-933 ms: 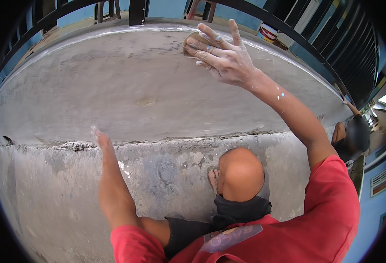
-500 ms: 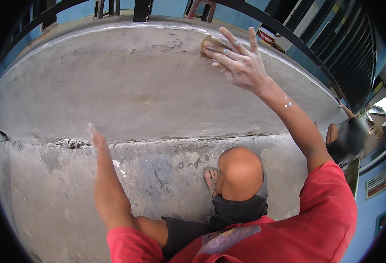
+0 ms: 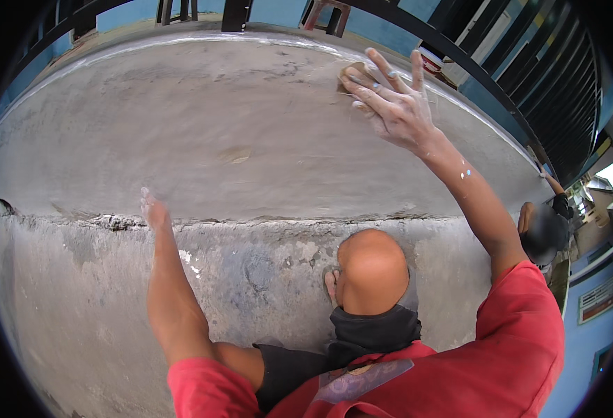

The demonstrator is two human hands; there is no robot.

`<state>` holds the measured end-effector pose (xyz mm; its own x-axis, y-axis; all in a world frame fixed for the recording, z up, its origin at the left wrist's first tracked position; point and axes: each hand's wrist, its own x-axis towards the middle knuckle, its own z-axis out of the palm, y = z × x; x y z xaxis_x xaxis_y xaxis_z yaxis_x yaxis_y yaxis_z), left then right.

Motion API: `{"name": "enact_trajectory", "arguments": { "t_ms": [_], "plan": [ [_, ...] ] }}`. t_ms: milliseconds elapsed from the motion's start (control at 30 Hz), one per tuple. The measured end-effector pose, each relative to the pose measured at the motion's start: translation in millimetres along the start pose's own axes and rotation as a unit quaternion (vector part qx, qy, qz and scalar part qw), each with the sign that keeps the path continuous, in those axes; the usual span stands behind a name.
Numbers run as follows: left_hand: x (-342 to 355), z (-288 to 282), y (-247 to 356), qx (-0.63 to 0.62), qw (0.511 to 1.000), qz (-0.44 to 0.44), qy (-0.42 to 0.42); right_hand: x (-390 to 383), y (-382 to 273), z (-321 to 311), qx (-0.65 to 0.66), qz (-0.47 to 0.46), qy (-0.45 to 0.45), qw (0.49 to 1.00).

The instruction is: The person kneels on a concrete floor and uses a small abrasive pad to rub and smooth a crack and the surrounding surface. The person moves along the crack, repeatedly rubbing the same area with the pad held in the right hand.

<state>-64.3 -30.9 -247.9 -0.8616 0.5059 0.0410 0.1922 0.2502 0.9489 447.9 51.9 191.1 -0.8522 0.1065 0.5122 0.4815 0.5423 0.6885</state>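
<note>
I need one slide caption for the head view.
The dusty right hand presses a brown sheet against the grey wall.

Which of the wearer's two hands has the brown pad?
The right hand, holding the brown pad high on the grey wall; the left hand, lower down, holds nothing visible.

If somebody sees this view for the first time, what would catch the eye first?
Probably the dusty right hand, holding a brownish pad at the upper part of the grey wall. Next come the bright red shirt at the bottom and the black railing across the top.
</note>
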Motion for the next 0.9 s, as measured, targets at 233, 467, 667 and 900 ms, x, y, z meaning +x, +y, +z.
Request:
{"name": "enact_trajectory", "arguments": {
  "t_ms": [233, 467, 667, 900],
  "plan": [
    [6.4, -2.9, 7.6, -0.040, 0.995, -0.082, 0.032, -9.5, 9.9, -2.2, -0.007, 0.013, 0.013, 1.000],
    [0.4, -6.8, 27.2, -0.014, 0.994, -0.099, 0.038, 9.1, 7.0, -2.4, 0.019, -0.012, 0.022, 1.000],
    [10.3, -10.8, 23.0, 0.019, 0.996, -0.078, 0.043, 8.8, 5.9, 1.1, 0.009, -0.005, 0.018, 1.000],
    [0.2, -8.3, 42.1, -0.040, 0.996, -0.082, 0.000, -4.2, 17.0, -1.0, -0.004, -0.016, 0.011, 1.000]
  ]
}}
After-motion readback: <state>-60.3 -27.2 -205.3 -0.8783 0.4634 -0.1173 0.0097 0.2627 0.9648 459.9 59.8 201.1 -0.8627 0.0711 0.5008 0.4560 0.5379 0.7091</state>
